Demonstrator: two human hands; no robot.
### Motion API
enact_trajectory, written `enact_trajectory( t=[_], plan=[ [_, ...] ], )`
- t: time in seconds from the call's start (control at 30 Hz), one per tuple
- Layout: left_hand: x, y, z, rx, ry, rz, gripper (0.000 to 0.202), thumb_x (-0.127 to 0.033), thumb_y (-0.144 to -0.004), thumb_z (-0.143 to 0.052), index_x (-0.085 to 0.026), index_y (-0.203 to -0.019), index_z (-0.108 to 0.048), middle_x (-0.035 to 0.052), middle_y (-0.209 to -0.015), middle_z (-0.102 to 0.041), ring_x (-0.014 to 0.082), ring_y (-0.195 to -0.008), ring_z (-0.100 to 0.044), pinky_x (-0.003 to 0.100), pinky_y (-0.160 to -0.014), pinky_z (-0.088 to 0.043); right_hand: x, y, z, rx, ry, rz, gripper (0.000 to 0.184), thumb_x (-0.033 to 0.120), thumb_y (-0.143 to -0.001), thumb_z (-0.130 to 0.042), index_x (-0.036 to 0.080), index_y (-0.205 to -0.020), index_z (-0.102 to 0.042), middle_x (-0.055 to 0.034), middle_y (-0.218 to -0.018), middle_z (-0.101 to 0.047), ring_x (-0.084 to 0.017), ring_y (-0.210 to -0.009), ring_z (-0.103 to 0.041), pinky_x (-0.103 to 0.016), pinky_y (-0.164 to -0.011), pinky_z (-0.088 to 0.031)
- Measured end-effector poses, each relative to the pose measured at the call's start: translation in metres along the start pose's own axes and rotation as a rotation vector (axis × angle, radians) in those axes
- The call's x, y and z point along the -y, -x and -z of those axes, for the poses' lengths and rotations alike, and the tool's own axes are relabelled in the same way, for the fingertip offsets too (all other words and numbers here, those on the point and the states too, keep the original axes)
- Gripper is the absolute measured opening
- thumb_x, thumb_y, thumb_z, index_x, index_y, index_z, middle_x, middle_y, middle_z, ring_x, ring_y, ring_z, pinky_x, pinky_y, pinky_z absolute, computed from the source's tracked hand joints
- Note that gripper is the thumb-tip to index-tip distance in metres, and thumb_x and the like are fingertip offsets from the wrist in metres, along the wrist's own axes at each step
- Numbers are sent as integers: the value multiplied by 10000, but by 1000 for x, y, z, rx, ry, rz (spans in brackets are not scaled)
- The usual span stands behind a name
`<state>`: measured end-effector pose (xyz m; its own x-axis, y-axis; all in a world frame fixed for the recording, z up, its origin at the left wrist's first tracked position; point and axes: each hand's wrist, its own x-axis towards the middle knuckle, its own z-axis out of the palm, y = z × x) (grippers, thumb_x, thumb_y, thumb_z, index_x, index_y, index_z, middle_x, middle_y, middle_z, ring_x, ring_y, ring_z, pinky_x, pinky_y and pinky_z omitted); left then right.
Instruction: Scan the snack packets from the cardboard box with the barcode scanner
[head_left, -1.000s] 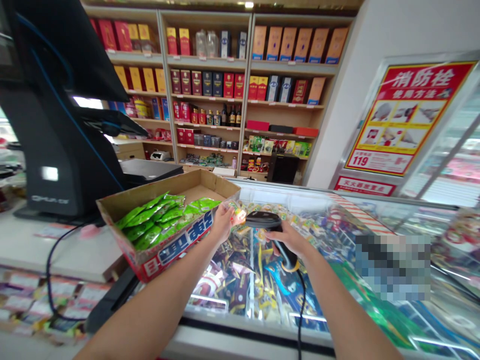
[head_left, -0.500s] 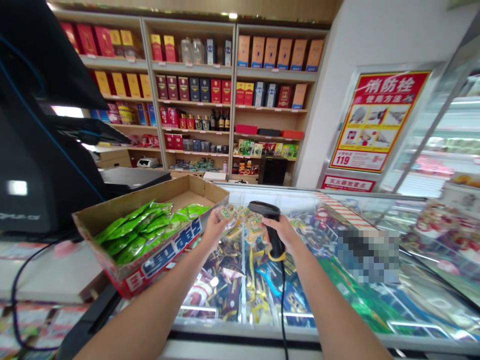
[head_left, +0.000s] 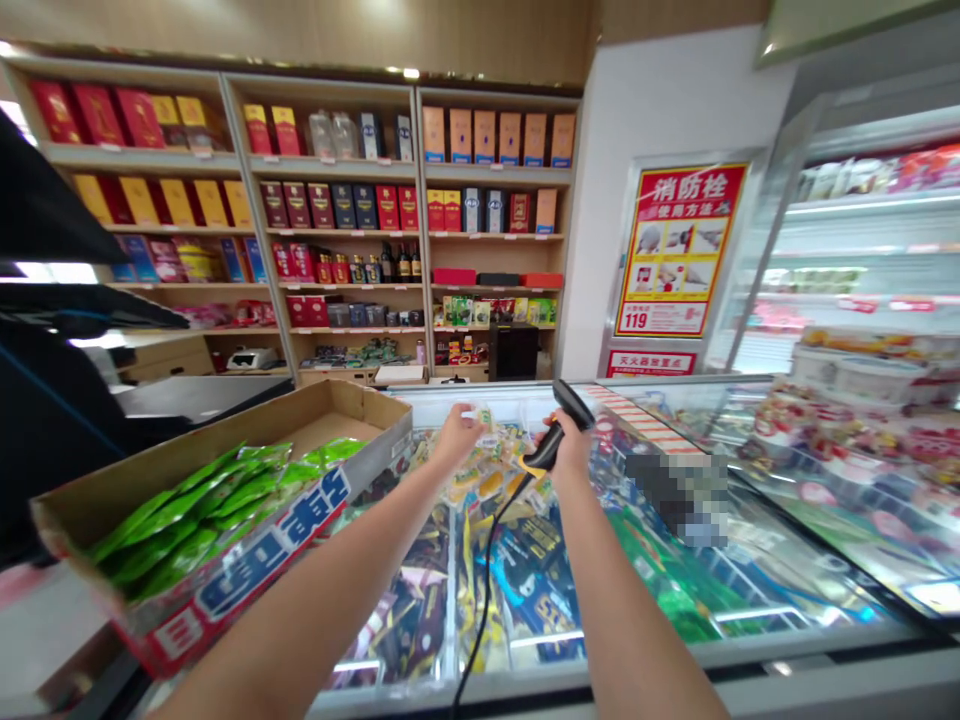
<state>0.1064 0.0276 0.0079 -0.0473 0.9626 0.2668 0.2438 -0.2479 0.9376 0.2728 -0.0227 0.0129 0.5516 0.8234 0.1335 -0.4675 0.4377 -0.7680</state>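
Note:
My right hand is closed around the handle of a black barcode scanner with a yellow end. The scanner is tilted, its head up to the right, and its black cord trails down over the glass. To its left, my left hand pinches a small clear packet with a green and white label; its contents are too small to make out. Both hands are above a glass-topped chest freezer full of colourful wrapped packs.
On the left stands an open cardboard box with several green packets. Dark checkout equipment is beyond it. Shelves of boxes and bottles line the back wall. Stacked tubs are at right, near a red poster.
The view has turned to the right. My right hand has tipped the scanner, swinging its head up to the right and its yellow end to the left. My left hand still holds the packet.

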Motion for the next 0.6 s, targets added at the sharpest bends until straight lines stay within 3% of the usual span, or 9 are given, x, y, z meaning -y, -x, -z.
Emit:
enact_trajectory(
  t=[0.13,0.27,0.33,0.4,0.5,0.6],
  plan=[
    [-13,-3,-8,22,-477,-84,363,-126,-729,-663,-149,-1084,-589,114,-1030,-699,210,-967,-638,305,-858,-458,-1,9,-10,-5,-62,-30,261,345,-604,-724,172,-684,-546,39,-523,-604,-122,-318,-528,-242,-308,-420],
    [-23,3,22,-6,-708,-239,269,-174,-761,-637,-153,-1029,-646,119,-1171,-661,234,-1113,-587,314,-964,-408,-1,17,-17,55,-49,-39,225,324,-610,-716,167,-660,-564,29,-499,-609,-124,-307,-523,-241,-307,-410],
    [-32,8,54,29,-793,-293,199,-205,-763,-636,-157,-952,-677,102,-1110,-686,229,-1063,-608,292,-922,-423,-2,21,-19,78,-27,-50,217,323,-602,-718,169,-648,-572,24,-492,-613,-129,-309,-526,-242,-308,-412],
    [-43,15,97,87,-893,-283,134,-235,-775,-620,-159,-852,-699,77,-960,-719,213,-927,-642,264,-808,-442,-2,25,-21,107,0,-55,210,327,-602,-713,170,-642,-580,17,-486,-617,-132,-312,-529,-241,-309,-411],
    [-59,29,179,170,-1091,-182,164,-281,-769,-623,-148,-727,-707,33,-706,-695,174,-692,-608,239,-637,-384,-3,31,-23,155,53,-52,216,346,-608,-706,168,-635,-586,17,-433,-589,-141,-300,-522,-241,-303,-396],
    [-63,46,259,394,-1245,-17,99,-237,-683,-696,-151,-634,-696,-20,-590,-647,128,-613,-553,207,-603,-332,-3,36,-26,199,111,-78,230,355,-591,-719,167,-630,-592,19,-373,-548,-154,-292,-513,-243,-297,-383]
  ],
)
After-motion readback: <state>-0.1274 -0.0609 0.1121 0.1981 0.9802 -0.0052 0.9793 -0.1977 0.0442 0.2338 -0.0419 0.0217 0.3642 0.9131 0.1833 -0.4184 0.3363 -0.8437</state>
